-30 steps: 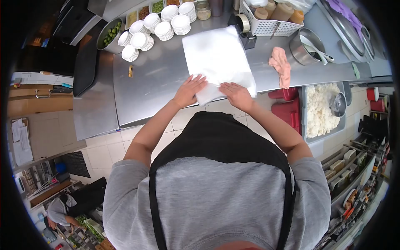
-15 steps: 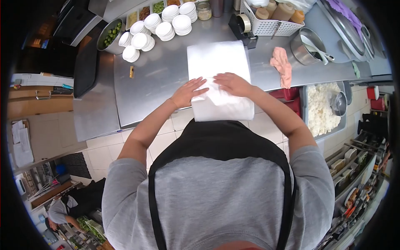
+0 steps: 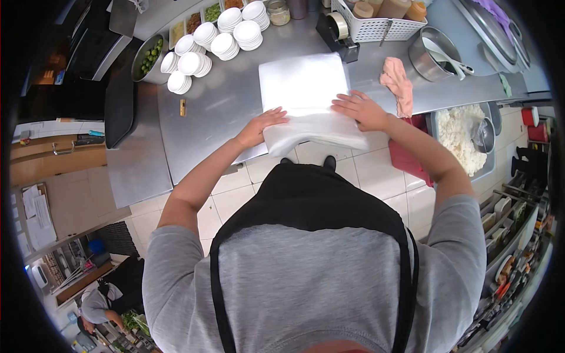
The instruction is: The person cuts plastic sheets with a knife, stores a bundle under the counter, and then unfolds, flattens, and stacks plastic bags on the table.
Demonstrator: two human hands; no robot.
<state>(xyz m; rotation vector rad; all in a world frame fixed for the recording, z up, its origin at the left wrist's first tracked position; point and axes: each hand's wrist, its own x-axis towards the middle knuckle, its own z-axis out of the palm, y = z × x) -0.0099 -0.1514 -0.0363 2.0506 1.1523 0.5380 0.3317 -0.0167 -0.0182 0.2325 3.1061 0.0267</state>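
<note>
A stack of white, partly see-through sheets lies on the steel counter, its near part hanging over the front edge. On the left side of the stack rests my left hand, fingers stretched across the sheets. My right hand lies at the right side, fingers spread over the top. Neither hand has its fingers wrapped round anything visible. Whether the stack is loose sheets or flat bags cannot be made out.
Stacked white dishes and a pot of green fruit stand back left. A tape dispenser, bottle basket, pink cloth and steel pot are right. Another person appears lower left.
My hands have moved apart, the right one to the right edge of the stack. The stack's near part now bends down over the counter edge. The whole view has shifted slightly.
</note>
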